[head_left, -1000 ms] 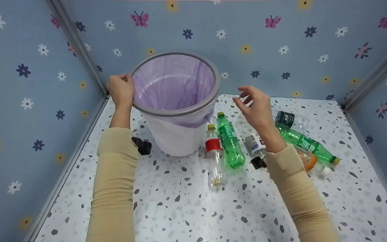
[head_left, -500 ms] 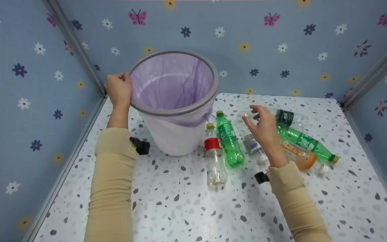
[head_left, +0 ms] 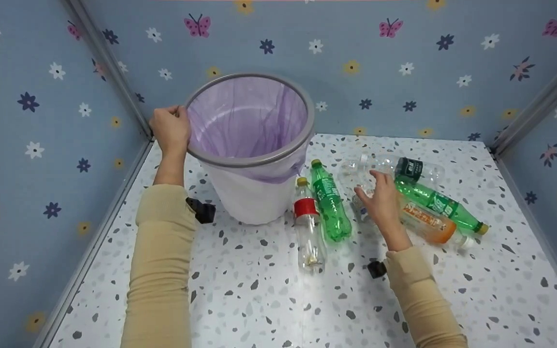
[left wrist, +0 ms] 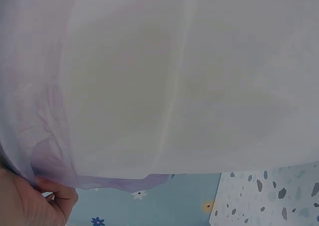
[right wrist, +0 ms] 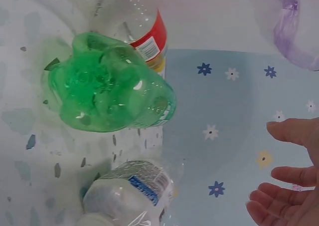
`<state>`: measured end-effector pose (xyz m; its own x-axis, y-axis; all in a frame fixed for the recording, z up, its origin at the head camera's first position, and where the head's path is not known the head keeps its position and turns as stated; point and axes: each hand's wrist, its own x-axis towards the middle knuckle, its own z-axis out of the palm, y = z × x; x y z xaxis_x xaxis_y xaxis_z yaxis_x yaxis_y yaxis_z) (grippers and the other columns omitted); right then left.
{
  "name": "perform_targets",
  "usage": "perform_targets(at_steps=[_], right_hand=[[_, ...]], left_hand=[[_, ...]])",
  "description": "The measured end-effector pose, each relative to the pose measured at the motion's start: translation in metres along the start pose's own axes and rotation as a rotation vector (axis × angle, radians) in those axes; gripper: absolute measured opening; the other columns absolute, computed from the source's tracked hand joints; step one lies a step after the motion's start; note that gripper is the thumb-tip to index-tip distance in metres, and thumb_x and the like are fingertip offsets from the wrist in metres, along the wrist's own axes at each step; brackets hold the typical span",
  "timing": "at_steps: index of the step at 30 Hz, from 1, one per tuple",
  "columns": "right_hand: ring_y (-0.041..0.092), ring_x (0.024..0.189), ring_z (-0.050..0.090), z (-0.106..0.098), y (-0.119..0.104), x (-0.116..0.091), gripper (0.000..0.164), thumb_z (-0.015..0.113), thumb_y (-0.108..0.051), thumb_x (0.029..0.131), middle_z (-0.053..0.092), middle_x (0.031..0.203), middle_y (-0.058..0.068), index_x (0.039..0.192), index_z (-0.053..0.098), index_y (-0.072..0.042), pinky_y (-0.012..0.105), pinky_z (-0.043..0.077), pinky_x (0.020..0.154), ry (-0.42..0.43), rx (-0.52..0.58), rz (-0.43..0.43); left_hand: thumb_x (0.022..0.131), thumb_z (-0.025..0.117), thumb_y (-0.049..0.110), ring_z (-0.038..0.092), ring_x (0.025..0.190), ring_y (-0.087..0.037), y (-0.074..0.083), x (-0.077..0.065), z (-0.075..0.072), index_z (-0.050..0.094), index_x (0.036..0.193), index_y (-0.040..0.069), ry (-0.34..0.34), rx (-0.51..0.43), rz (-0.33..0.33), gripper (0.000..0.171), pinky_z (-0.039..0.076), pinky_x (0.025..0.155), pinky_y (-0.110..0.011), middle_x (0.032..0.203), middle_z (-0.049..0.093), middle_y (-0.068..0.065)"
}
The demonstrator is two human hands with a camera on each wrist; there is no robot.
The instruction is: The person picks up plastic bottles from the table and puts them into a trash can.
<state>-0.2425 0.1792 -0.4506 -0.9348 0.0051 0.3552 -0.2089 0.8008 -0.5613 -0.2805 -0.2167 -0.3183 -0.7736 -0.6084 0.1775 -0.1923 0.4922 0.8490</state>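
Note:
My left hand [head_left: 171, 128] grips the left rim of a white trash bin [head_left: 254, 198] fitted with a purple bag [head_left: 244, 125]. In the left wrist view its fingers [left wrist: 62, 196] pinch the bag at the bin's edge. My right hand [head_left: 384, 200] holds nothing. Its fingers are apart and loosely bent above a clear bottle with a white and blue label [right wrist: 119, 196], which the hand partly hides in the head view. Right beside that hand lie an orange-labelled bottle [head_left: 428, 222], a green bottle [head_left: 443, 203] and a clear bottle with a dark label [head_left: 421, 170].
Between the bin and my right hand lie a red-labelled clear bottle [head_left: 310, 232] and another green bottle [head_left: 331, 205]. The speckled white tabletop [head_left: 254, 299] is closed in by blue flowered panels [head_left: 336, 72] at the back and both sides.
My right hand has come down and slightly right, from beside the bin to over the bottles. My left hand has stayed on the bin's rim.

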Motion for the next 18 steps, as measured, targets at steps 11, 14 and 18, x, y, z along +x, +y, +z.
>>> perform_targets(at_steps=[11,14,18], right_hand=[[0.04,0.1,0.044,0.02,0.027,-0.009,0.061,0.069,-0.019,0.076,0.042,0.115,0.028,0.123,0.04,0.007,0.047,0.038,0.082,-0.07,-0.072,0.056],[0.039,0.101,0.042,0.023,0.032,-0.01,0.062,0.069,-0.019,0.077,0.041,0.115,0.029,0.124,0.038,0.008,0.047,0.037,0.085,-0.089,-0.086,0.075],[0.04,0.103,0.042,0.027,0.038,-0.011,0.063,0.068,-0.02,0.078,0.04,0.116,0.029,0.125,0.037,0.008,0.048,0.035,0.086,-0.116,-0.125,0.112]], left_hand=[[0.09,0.045,0.015,0.049,0.074,-0.02,0.0,-0.001,0.001,0.068,0.099,0.004,0.032,0.022,0.012,0.027,0.04,0.07,-0.031,0.09,0.064,-0.012],[0.09,0.045,0.014,0.053,0.08,-0.02,0.0,-0.001,0.001,0.067,0.101,0.004,0.032,0.016,0.01,0.026,0.041,0.074,-0.032,0.095,0.064,-0.012],[0.09,0.045,0.013,0.056,0.086,-0.022,0.0,-0.001,0.0,0.066,0.102,0.003,0.031,0.013,0.013,0.026,0.042,0.078,-0.032,0.099,0.063,-0.012]])
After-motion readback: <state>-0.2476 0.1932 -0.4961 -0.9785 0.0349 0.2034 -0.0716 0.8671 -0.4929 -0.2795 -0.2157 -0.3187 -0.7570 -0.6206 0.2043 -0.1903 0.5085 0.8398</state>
